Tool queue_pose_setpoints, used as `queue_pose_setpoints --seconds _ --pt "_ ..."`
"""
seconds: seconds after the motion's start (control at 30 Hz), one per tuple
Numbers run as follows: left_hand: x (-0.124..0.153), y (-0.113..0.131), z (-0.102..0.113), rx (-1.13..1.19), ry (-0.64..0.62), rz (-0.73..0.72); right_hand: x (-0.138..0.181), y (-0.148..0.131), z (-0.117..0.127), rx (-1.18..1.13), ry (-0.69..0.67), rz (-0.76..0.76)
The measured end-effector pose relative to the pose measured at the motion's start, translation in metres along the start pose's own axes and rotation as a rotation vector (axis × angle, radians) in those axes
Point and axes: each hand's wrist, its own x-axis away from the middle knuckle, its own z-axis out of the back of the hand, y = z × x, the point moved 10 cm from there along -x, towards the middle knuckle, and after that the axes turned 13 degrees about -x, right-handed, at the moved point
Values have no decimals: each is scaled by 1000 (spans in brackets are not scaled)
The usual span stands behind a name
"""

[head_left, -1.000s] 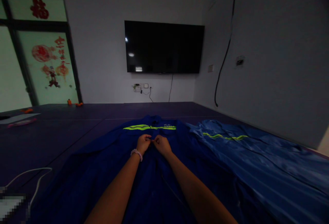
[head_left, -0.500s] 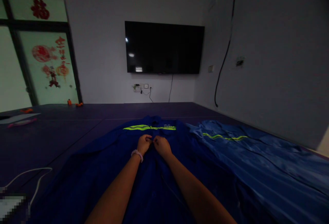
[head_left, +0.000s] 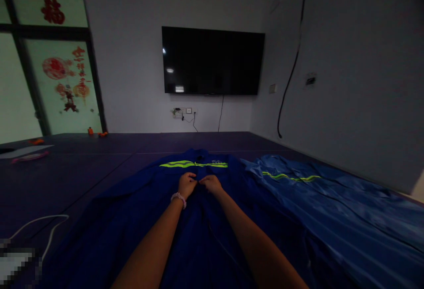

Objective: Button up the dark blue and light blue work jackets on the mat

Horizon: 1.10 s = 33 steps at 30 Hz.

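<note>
A dark blue work jacket (head_left: 132, 209) with a yellow-green reflective stripe (head_left: 177, 164) across its chest lies spread out before me, collar at the far end. My left hand (head_left: 187, 184), with a pink band on its wrist, pinches the jacket's front placket just below the stripe. Close beside it, my right hand (head_left: 211, 184) also has its fingertips pressed together on the placket. Whatever small part sits between the fingertips is too dark and small to make out.
To the right lies a lighter blue garment (head_left: 298, 200) with a similar stripe. A white cable (head_left: 51, 231) and a blurred pale object (head_left: 15, 264) are at the lower left. Orange items (head_left: 103, 134) stand near the door. A television (head_left: 213, 61) hangs on the wall.
My right hand has shifted slightly right, its fingers straighter. The left hand stays at the placket, almost unmoved. The jacket lies as before.
</note>
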Motion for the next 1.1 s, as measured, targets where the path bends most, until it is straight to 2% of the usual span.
queue_pose_setpoints --seconds 0.2,0.4,0.67,0.9,1.1 --pt "0 0 -3 -32 -26 6 -1 4 -1 -6 6 -43" --pt "0 -3 -5 -73 -43 14 9 -12 3 87 35 67" --pt "0 -4 -4 -88 -32 10 17 -34 -2 241 -30 227" --pt "3 1 -1 -130 -8 -21 21 -41 -7 347 -104 282" --pt "6 12 5 -283 35 -71 25 -42 -10 403 -111 272"
